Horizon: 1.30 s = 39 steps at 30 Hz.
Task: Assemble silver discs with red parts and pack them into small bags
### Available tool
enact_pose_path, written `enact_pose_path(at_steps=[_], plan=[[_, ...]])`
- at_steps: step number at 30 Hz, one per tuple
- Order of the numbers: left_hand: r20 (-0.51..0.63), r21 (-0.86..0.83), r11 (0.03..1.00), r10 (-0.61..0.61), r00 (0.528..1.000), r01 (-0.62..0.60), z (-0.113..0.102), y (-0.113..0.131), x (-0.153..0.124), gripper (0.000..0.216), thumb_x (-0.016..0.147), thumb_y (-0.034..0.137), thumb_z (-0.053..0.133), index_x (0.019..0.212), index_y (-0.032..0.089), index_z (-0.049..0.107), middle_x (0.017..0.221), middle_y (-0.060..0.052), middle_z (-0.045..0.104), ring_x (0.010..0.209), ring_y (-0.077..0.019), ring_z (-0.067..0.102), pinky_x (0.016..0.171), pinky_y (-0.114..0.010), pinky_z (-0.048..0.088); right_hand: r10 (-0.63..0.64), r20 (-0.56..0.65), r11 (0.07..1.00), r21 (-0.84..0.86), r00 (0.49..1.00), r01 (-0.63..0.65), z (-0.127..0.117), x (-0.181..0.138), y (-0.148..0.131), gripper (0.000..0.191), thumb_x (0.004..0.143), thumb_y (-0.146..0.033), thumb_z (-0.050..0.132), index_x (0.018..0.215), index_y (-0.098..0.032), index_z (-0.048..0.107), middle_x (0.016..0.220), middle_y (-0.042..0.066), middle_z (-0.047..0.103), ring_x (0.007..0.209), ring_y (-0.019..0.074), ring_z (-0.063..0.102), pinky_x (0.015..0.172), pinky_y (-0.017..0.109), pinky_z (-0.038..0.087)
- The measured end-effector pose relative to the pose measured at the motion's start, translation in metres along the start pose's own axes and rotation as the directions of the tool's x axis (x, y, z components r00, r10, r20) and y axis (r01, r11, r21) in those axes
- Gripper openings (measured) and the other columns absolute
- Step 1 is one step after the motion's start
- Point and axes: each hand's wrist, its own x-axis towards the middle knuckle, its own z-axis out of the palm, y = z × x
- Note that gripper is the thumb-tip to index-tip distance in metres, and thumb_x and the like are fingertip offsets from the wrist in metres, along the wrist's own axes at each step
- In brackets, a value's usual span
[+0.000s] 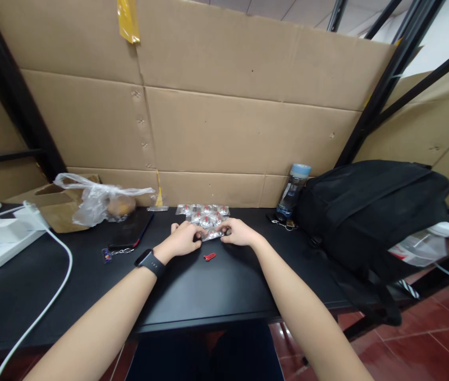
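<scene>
Both of my hands reach to the far middle of the black table [216,286]. My left hand [182,239], with a black watch on its wrist, and my right hand [239,232] are closed on the two ends of a small clear plastic bag [212,234] with a red piece inside. Just behind it lies a pile of several similar clear bags with red pieces [205,212]. A loose small red part [209,256] lies on the table just in front of my hands.
A black backpack [370,211] fills the right side, with a blue-capped bottle [293,191] and keys beside it. On the left are a dark phone [131,231], a keychain [113,253], a clear plastic bag [97,201] on brown paper, and a white power strip [8,235] with cable. Cardboard walls the back.
</scene>
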Motion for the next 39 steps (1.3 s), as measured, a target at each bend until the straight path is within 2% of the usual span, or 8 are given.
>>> enact_pose_path(at_steps=[6, 10, 15, 20, 24, 30, 36, 39], plan=[[-0.054, 0.076, 0.996, 0.058, 0.997, -0.053, 0.004, 0.0, -0.002, 0.026, 0.075, 0.036, 0.069, 0.1, 0.032, 0.073, 0.111, -0.007, 0.067, 0.115, -0.0354, 0.051, 0.095, -0.05, 0.036, -0.079, -0.087, 0.984, -0.169, 0.993, 0.064, 0.012, 0.002, -0.004, 0.035, 0.074, -0.013, 0.076, 0.108, -0.022, 0.076, 0.119, 0.01, 0.061, 0.112, 0.0266, 0.053, 0.102, 0.04, 0.042], [-0.093, 0.097, 0.993, 0.075, 0.993, -0.066, 0.006, -0.001, -0.001, 0.019, 0.081, 0.037, 0.067, 0.098, 0.029, 0.071, 0.112, -0.008, 0.067, 0.114, -0.0341, 0.05, 0.096, -0.05, 0.034, -0.089, -0.095, 0.985, -0.154, 0.992, 0.073, 0.014, 0.002, -0.007, 0.019, 0.084, -0.017, 0.071, 0.101, -0.022, 0.077, 0.119, 0.009, 0.062, 0.114, 0.0268, 0.052, 0.104, 0.043, 0.04], [-0.151, 0.082, 0.996, 0.058, 0.987, -0.046, 0.005, -0.003, 0.003, 0.018, 0.093, 0.033, 0.055, 0.094, 0.027, 0.072, 0.111, -0.008, 0.07, 0.112, -0.031, 0.053, 0.096, -0.048, 0.032, -0.114, -0.101, 0.989, -0.11, 0.988, 0.103, 0.01, 0.003, -0.014, 0.016, 0.093, -0.023, 0.061, 0.098, -0.019, 0.076, 0.106, 0.009, 0.067, 0.105, 0.0235, 0.056, 0.099, 0.038, 0.042], [-0.183, 0.094, 0.994, -0.03, 0.983, 0.048, -0.012, -0.014, 0.004, 0.019, 0.093, 0.033, 0.054, 0.091, 0.026, 0.072, 0.113, -0.007, 0.071, 0.113, -0.0313, 0.053, 0.096, -0.05, 0.032, -0.101, -0.157, 0.993, -0.07, 0.982, 0.091, 0.009, 0.003, -0.019, 0.02, 0.093, -0.032, 0.063, 0.102, -0.019, 0.074, 0.108, 0.009, 0.067, 0.106, 0.0236, 0.056, 0.099, 0.038, 0.041], [-0.102, 0.17, 0.964, -0.187, 0.977, 0.202, -0.036, -0.035, 0.0, 0.018, 0.088, 0.036, 0.058, 0.088, 0.028, 0.074, 0.117, -0.006, 0.071, 0.116, -0.0319, 0.052, 0.096, -0.051, 0.032, -0.074, -0.186, 0.996, -0.069, 0.98, 0.062, 0.004, 0.001, -0.015, 0.021, 0.091, -0.033, 0.065, 0.106, -0.022, 0.074, 0.109, 0.008, 0.065, 0.105, 0.0228, 0.055, 0.099, 0.038, 0.041], [-0.077, 0.286, 0.858, -0.424, 0.902, 0.427, -0.046, -0.056, -0.004, 0.021, 0.08, 0.035, 0.058, 0.073, 0.026, 0.076, 0.106, -0.009, 0.074, 0.112, -0.0368, 0.054, 0.091, -0.051, 0.036, -0.04, -0.197, 0.997, -0.079, 0.98, 0.025, -0.002, -0.001, -0.011, 0.02, 0.088, -0.031, 0.068, 0.105, -0.023, 0.073, 0.111, 0.008, 0.064, 0.106, 0.0226, 0.055, 0.099, 0.036, 0.041], [-0.125, 0.279, 0.863, -0.402, 0.907, 0.421, -0.032, -0.051, -0.001, 0.028, 0.084, 0.038, 0.052, 0.077, 0.025, 0.076, 0.106, -0.011, 0.073, 0.109, -0.0356, 0.055, 0.09, -0.051, 0.037, -0.031, -0.177, 0.995, -0.094, 0.984, 0.015, -0.002, -0.002, -0.015, 0.022, 0.085, -0.027, 0.069, 0.106, -0.022, 0.073, 0.111, 0.008, 0.064, 0.109, 0.0237, 0.055, 0.101, 0.037, 0.04], [-0.175, 0.288, 0.856, -0.393, 0.903, 0.429, -0.028, -0.052, -0.001, 0.031, 0.086, 0.044, 0.051, 0.089, 0.026, 0.077, 0.112, -0.012, 0.07, 0.112, -0.0361, 0.053, 0.092, -0.053, 0.037, -0.03, -0.175, 0.995, -0.096, 0.984, 0.014, -0.002, -0.002, -0.014, 0.022, 0.085, -0.026, 0.069, 0.106, -0.022, 0.074, 0.111, 0.008, 0.064, 0.109, 0.0236, 0.055, 0.101, 0.037, 0.04]])
